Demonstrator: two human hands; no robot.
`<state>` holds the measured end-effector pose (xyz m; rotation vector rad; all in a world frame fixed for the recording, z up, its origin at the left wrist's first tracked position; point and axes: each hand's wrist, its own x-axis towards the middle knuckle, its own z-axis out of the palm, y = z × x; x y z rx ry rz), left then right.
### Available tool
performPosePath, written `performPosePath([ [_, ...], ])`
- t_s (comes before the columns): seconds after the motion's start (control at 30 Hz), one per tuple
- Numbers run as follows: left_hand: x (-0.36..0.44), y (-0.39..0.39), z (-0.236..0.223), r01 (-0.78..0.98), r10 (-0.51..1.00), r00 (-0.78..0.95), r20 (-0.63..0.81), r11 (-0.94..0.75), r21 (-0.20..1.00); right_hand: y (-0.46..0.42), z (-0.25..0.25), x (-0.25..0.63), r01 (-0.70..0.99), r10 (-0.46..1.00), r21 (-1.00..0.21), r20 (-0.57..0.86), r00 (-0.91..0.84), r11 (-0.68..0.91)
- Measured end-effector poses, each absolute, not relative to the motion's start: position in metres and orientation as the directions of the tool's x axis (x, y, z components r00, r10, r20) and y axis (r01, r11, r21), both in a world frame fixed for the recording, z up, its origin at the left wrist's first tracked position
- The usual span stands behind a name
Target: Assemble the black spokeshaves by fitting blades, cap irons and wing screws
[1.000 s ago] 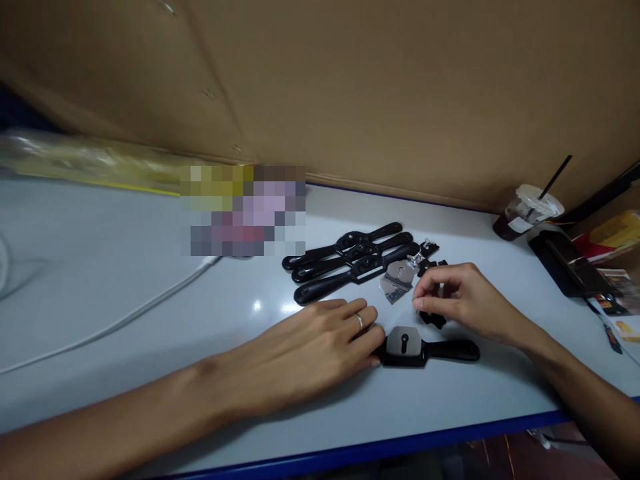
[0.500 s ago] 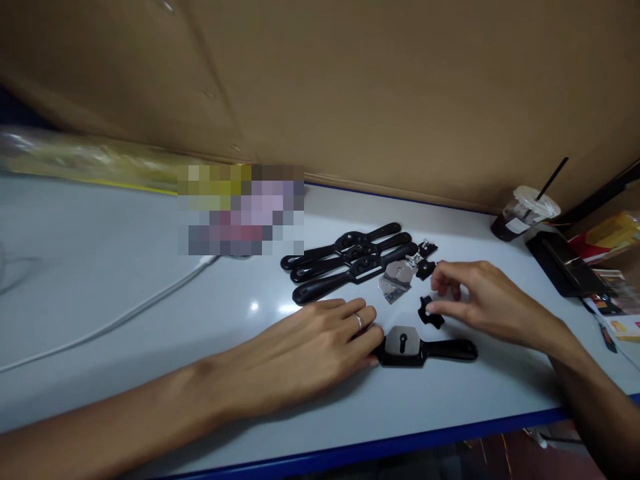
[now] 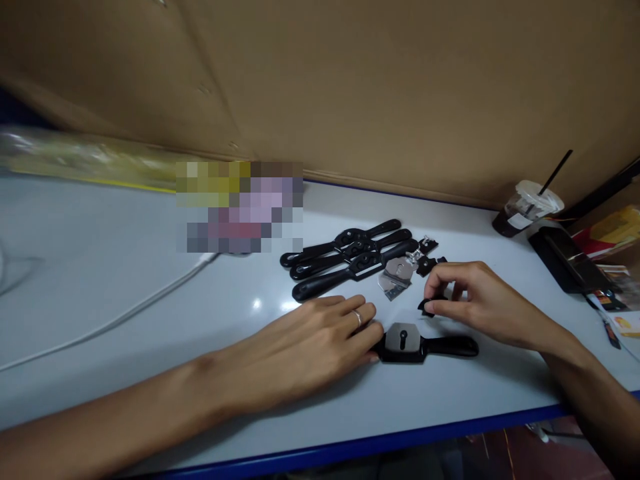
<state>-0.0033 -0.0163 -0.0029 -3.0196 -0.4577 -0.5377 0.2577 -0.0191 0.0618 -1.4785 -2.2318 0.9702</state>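
A black spokeshave (image 3: 451,346) with a steel blade (image 3: 403,337) on its middle lies near the table's front edge. My left hand (image 3: 320,340), closed, holds its left handle, which the fingers hide. My right hand (image 3: 465,297) pinches a small black lever cap (image 3: 428,306) between thumb and fingers, above the spokeshave's right side. Behind them, several more spokeshave bodies (image 3: 325,281) lie side by side. Loose steel blades (image 3: 397,275) sit at their right end, beside other small black caps (image 3: 427,266) with bright screws.
A lidded plastic cup (image 3: 525,207) with a straw and dark drink stands at the back right, beside a black case (image 3: 565,260). A white cable (image 3: 125,317) crosses the left of the white table (image 3: 225,440). Cardboard (image 3: 375,93) walls off the back.
My right hand has closed on the black lever cap, which lay flat and now tilts in the fingers. The left hand and the spokeshave keep their place.
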Motion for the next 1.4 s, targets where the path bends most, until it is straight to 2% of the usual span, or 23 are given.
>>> performPosePath([
  [0.1,-0.004,-0.016,-0.004,0.299,0.286,0.897,0.337,-0.954,0.014,-0.025,0.065,0.254,0.663,0.9,-0.704,-0.079,-0.428,0.254],
  [0.2,-0.004,-0.016,-0.003,0.3,0.284,0.9,0.329,-0.954,0.005,-0.033,0.064,0.248,0.631,0.886,-0.743,-0.113,-0.449,0.225],
  [0.37,-0.002,-0.016,0.0,0.296,0.275,0.895,0.35,-0.955,-0.005,-0.041,0.056,0.239,0.619,0.881,-0.718,-0.019,-0.473,0.317],
  [0.53,-0.002,-0.015,-0.003,0.299,0.283,0.897,0.339,-0.954,0.007,-0.044,0.053,0.236,0.636,0.882,-0.743,-0.141,-0.449,0.206],
  [0.73,-0.003,-0.015,-0.003,0.295,0.278,0.899,0.339,-0.956,0.001,-0.044,0.054,0.235,0.711,0.869,-0.668,-0.197,-0.454,0.22],
  [1.0,-0.003,-0.017,-0.003,0.299,0.283,0.895,0.344,-0.954,0.005,-0.044,0.055,0.238,0.76,0.855,-0.581,-0.199,-0.479,0.291],
  [1.07,-0.003,-0.018,-0.003,0.304,0.286,0.896,0.34,-0.953,0.001,-0.041,0.058,0.241,0.751,0.884,-0.594,-0.136,-0.448,0.29],
  [1.17,-0.003,-0.018,-0.002,0.303,0.287,0.899,0.331,-0.953,0.001,-0.031,0.063,0.251,0.754,0.945,-0.587,0.057,-0.323,0.293],
  [1.3,-0.003,-0.016,-0.001,0.302,0.285,0.896,0.34,-0.953,0.004,-0.01,0.066,0.273,0.881,0.942,-0.404,0.311,-0.122,0.247],
  [1.4,-0.002,-0.016,-0.001,0.301,0.282,0.895,0.346,-0.954,0.001,0.004,0.062,0.287,0.949,0.946,-0.271,0.316,-0.067,0.158],
])
